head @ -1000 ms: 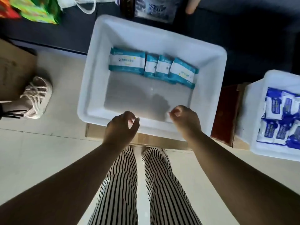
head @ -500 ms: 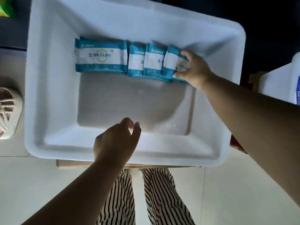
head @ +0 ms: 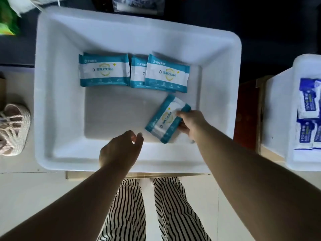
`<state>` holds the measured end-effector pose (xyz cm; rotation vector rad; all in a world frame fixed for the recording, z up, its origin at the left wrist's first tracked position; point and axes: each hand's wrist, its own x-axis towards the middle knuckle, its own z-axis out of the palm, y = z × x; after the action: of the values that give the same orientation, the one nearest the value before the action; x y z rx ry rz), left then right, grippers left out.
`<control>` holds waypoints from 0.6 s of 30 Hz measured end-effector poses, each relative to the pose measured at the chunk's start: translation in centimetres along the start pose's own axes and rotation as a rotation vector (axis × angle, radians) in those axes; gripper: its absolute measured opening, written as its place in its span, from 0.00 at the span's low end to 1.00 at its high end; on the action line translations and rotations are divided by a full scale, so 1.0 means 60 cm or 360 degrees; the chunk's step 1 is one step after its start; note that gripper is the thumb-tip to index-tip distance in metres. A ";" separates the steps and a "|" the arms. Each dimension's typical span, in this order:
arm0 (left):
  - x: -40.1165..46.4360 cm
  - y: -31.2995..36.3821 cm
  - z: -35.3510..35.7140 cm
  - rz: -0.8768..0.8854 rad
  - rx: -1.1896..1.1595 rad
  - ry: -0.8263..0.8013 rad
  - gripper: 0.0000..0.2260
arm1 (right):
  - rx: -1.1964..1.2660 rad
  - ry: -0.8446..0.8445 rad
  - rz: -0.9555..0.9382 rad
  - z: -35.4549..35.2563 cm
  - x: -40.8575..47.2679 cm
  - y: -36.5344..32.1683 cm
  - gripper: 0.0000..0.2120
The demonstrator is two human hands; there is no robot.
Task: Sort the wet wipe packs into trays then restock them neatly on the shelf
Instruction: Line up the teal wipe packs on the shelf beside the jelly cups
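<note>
A large white tray point(head: 52, 105) stands in front of me. Teal-and-white wet wipe packs lie along its far side: one pack point(head: 104, 72) at the left, another point(head: 167, 77) overlapping a third point(head: 137, 73) to its right. My right hand point(head: 190, 122) grips a further teal pack point(head: 166, 119), tilted, near the tray's right front. My left hand point(head: 121, 149) hovers over the tray's near rim, fingers loosely curled, holding nothing.
A second white tray point(head: 276, 119) at the right holds blue-and-white wipe packs point(head: 308, 105). A woven shoe point(head: 12, 129) lies on the floor at the left. Dark shelving with packaged goods point(head: 139, 5) runs behind the trays. My striped trousers point(head: 151, 209) show below.
My right hand took hold of the rightmost teal pack in the far row and drew it back toward me, turning it askew. My left hand stayed over the near rim.
</note>
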<state>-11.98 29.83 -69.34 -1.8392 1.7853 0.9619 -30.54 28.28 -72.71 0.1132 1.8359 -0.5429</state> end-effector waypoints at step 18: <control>0.129 0.103 -0.115 0.0240 -0.0688 0.0172 0.19 | 0.0292 0.0142 -0.0422 -0.090 -0.098 -0.020 0.05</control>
<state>-17.10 18.91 -69.01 -2.0613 1.9150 1.4232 -33.71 30.59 -65.67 0.0169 1.8974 -0.9051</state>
